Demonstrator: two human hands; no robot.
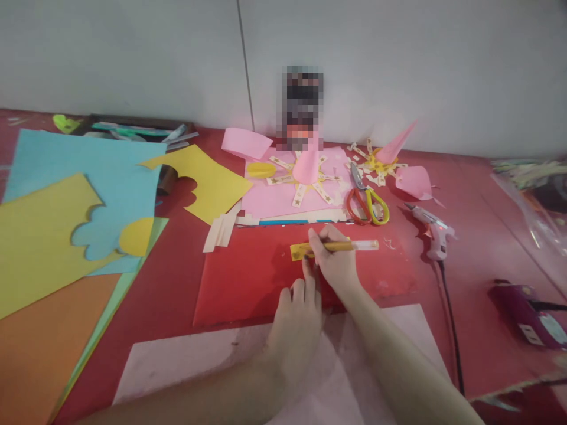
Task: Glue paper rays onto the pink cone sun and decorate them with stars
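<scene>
My right hand [334, 262] grips a gold pen [341, 245] with a clear end, its tip side at a small yellow paper strip [297, 252]. Dark marks show on the strip, which lies on a red sheet [248, 277]. From below, my left hand [301, 310] reaches in with its index finger stretched to the strip's lower edge and the other fingers partly bent. Just beyond are scissors [368, 203] with one red and one yellow handle. A pink paper cone [308, 165] stands amid star-marked strips on a pink sheet [272, 198].
At right lie a glue gun [436, 233] with its cord and a purple power box [529, 316]. Cut yellow card [212, 183], blue card [128, 171] and orange card [66, 330] spread to the left. A second pink cone [398, 144] is near the wall.
</scene>
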